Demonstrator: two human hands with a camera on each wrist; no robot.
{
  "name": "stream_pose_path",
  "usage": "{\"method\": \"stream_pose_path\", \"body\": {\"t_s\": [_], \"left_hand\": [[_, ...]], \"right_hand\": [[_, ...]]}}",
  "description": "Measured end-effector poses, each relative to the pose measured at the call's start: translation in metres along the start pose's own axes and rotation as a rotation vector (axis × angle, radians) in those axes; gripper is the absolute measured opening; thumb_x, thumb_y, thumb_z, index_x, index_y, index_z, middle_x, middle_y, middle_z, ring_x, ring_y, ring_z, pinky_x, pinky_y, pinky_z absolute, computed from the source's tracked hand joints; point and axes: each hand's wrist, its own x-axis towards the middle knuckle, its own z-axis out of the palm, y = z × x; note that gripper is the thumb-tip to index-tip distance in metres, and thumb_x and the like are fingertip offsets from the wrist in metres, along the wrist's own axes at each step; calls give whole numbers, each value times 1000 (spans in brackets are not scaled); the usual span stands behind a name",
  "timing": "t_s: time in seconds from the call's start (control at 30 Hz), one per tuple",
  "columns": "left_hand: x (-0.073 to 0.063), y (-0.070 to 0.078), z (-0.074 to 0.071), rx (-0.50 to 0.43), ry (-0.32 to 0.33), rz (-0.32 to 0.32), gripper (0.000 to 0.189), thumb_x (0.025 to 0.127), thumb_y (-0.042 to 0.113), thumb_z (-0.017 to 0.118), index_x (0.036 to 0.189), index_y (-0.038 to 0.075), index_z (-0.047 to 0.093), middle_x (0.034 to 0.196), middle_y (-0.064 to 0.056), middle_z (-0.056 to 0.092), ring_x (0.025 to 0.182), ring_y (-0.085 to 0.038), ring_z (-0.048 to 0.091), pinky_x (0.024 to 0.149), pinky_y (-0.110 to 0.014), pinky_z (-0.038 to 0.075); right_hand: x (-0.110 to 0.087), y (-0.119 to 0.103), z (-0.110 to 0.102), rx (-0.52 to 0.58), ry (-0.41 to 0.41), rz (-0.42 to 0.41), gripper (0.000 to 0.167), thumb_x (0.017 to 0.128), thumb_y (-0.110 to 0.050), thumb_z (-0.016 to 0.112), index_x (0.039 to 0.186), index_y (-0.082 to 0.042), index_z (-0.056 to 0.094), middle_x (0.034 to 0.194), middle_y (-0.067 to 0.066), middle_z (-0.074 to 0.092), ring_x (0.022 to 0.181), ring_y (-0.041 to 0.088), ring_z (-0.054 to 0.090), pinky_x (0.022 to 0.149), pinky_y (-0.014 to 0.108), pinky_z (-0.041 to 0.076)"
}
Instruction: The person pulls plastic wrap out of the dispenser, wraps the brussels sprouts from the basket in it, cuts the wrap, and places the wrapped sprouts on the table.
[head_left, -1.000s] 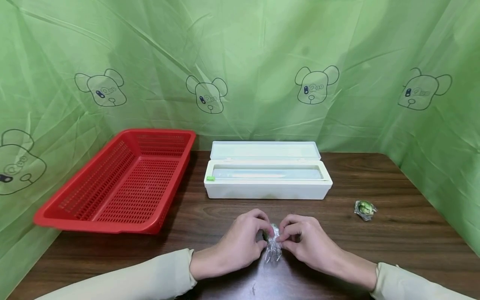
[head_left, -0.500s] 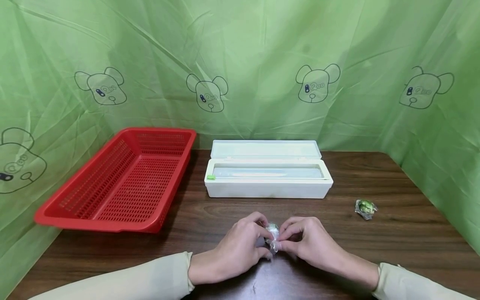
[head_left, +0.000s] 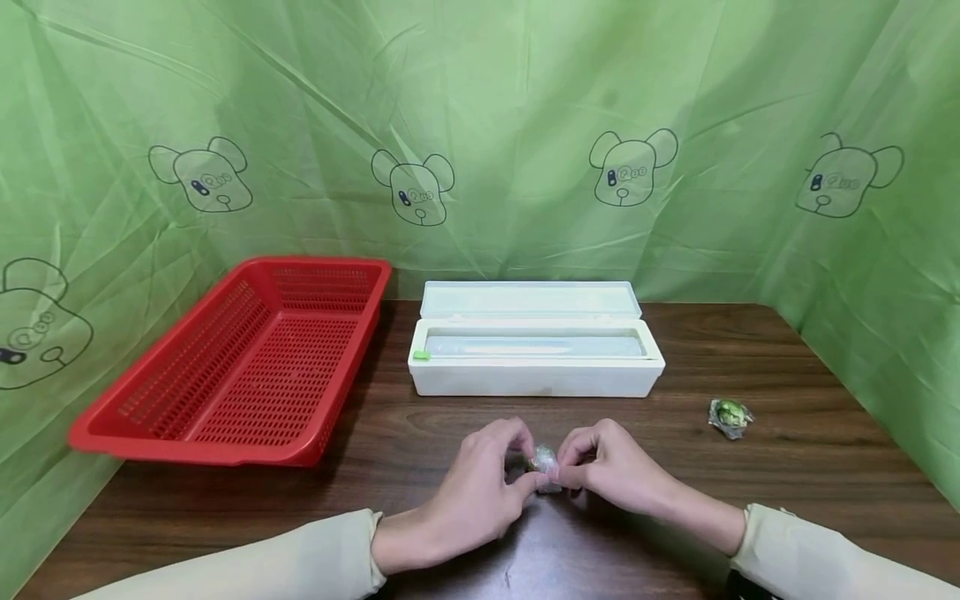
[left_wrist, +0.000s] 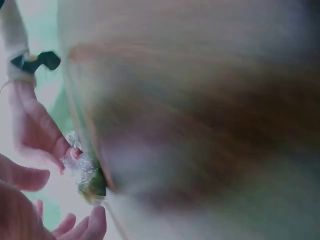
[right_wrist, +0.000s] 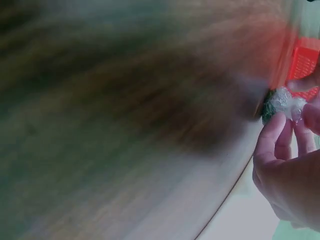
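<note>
A small green vegetable, bundled in crinkled clear plastic wrap, sits at the front middle of the table between both hands. My left hand has its bent index finger at the bundle's left side and its thumb at the near side. From the right, my right hand pinches the plastic wrap with thumb and fingertips. The left wrist view shows the green end of the bundle just above my left fingertips. Fingers and film hide much of it.
A red perforated basket stands at the left. Behind the hands is a white plastic-wrap dispenser, its lid raised and a green slider at the left end. Another wrapped green piece lies at the right. Green cloth hangs behind the table.
The loose film tail that hung toward the near edge is now gathered against the bundle. The right hand has shifted slightly up; the left thumb has moved in to the bundle's near side.
</note>
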Motion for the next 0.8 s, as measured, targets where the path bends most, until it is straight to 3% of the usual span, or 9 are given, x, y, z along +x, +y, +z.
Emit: {"method": "stream_pose_path", "body": {"t_s": [0.1, 0.2, 0.37, 0.5, 0.63, 0.8], "left_hand": [[-3, 3, 0, 104, -1, 96, 20, 88, 8, 85, 100, 17, 72, 111, 6, 63, 93, -12, 63, 84, -28, 53], [0, 3, 2, 204, -41, 139, 20, 89, 10, 85, 108, 16, 79, 118, 2, 64, 99, -8, 64, 87, -27, 54], [7, -6, 5, 228, -72, 113, 22, 90, 13, 85, 111, 10, 83, 114, -1, 69, 102, -8, 66, 90, -27, 55], [9, -8, 6, 200, -81, 95, 21, 89, 10, 85, 110, 9, 83, 109, 1, 71, 101, -6, 66, 91, -26, 55], [10, -8, 6, 183, -82, 78, 25, 86, 6, 86, 111, 8, 83, 110, 0, 71, 102, -7, 66, 91, -26, 55], [12, -7, 4, 150, -77, 50, 27, 83, 2, 87, 109, 7, 83, 112, -1, 71, 103, -9, 65, 92, -28, 55]], "right_hand": [[3, -3, -1, 37, -18, 59, 14, 84, -6, 76, 70, -5, 76, 81, 0, 72, 78, 18, 66, 67, 28, 52], [5, -5, -2, 49, -25, 124, 15, 86, -11, 78, 72, -6, 78, 81, 2, 72, 74, 19, 65, 63, 28, 52], [6, -3, -2, 56, -23, 191, 18, 89, -20, 82, 76, -7, 80, 77, 3, 73, 64, 18, 62, 58, 27, 50], [2, -2, -3, 103, -24, 183, 13, 87, -15, 84, 82, -4, 80, 77, 7, 74, 61, 22, 67, 58, 33, 57], [-3, -3, -4, 72, 24, 94, 14, 84, -10, 88, 90, -4, 78, 78, 5, 74, 63, 24, 70, 57, 38, 60], [-3, -1, 0, -127, 117, -107, 20, 82, -7, 90, 99, -13, 82, 92, -7, 76, 79, 13, 71, 65, 34, 60]]}}
